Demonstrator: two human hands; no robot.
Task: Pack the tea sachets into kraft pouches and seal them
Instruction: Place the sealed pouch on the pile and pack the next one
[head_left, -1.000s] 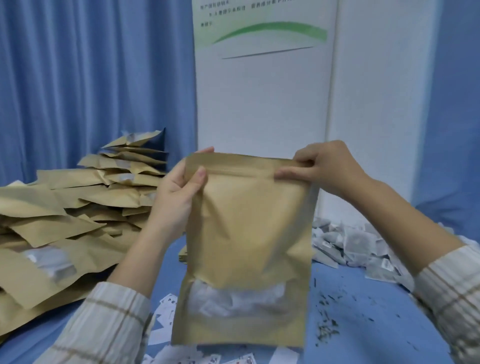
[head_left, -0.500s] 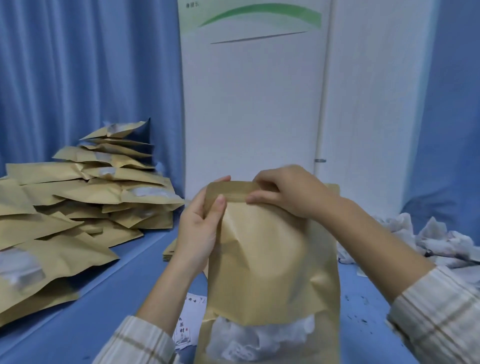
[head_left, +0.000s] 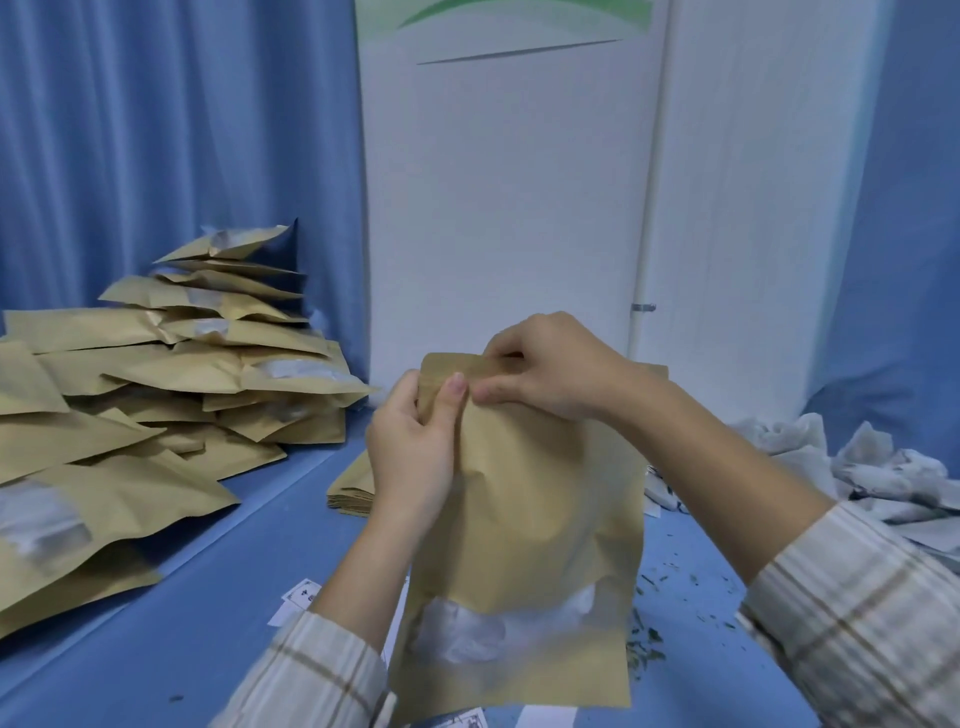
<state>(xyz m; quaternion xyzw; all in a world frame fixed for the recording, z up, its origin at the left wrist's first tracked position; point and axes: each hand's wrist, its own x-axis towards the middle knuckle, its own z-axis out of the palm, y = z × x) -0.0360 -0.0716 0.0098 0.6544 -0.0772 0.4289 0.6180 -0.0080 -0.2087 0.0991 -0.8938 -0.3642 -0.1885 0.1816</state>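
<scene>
Head view
Pouch: kraft pouch (head_left: 540, 499) held upright over the near middle of the desk (head_left: 218, 582); white sachets (head_left: 498, 631) show through its lower window.
Left grip: left hand (head_left: 413, 452) pinches the pouch's top left corner, thumb in front.
Right grip: right hand (head_left: 550, 366) pinches the top strip just beside the left thumb.
Left edge: heap of filled pouches (head_left: 171, 379).
Right edge: loose sachets (head_left: 857, 467); tea crumbs (head_left: 647, 642) near the held pouch.

Pouch (head_left: 524, 519) top behind right hand (head_left: 550, 374)
</scene>
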